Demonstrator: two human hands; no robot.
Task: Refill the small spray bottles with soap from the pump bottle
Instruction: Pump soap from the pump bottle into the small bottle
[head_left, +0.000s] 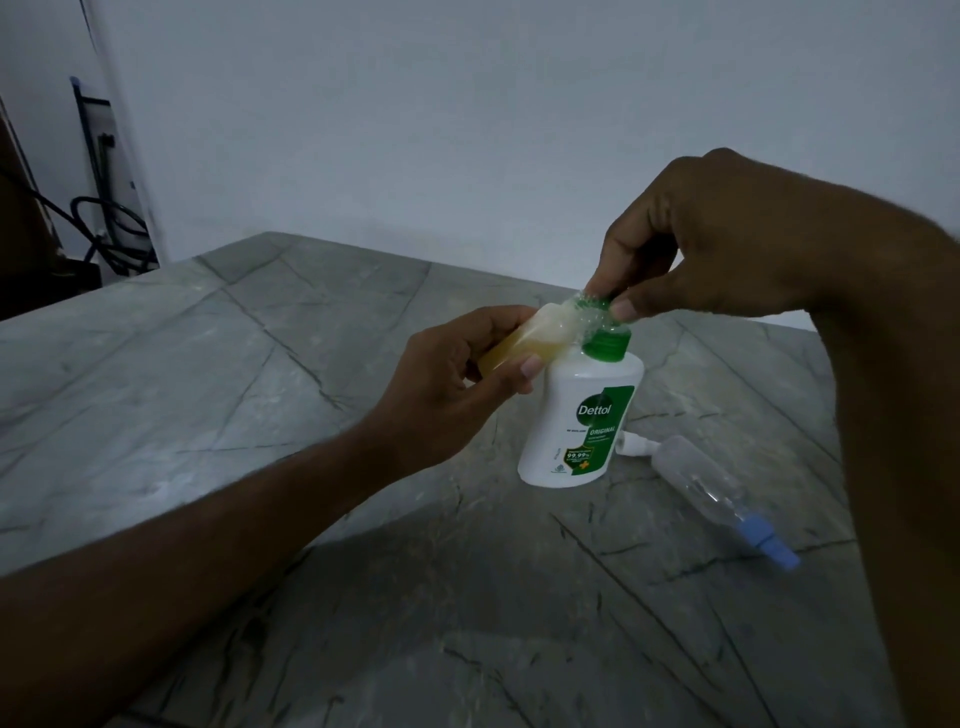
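Left hand (457, 384) grips a small spray bottle (524, 338), tilted with its open mouth against the pump head; amber soap fills its lower part, foam sits near the neck. Right hand (691, 260) pinches the green pump top (605, 332) of the white pump bottle (582, 421) between thumb and fingers (label reads Dettol). The pump bottle stands upright on the grey marble table (260, 364). Just right of it lies a second clear spray bottle (706, 478) with a blue cap, on its side. A white sprayer head (631, 446) appears to lie beside it; blur prevents certainty.
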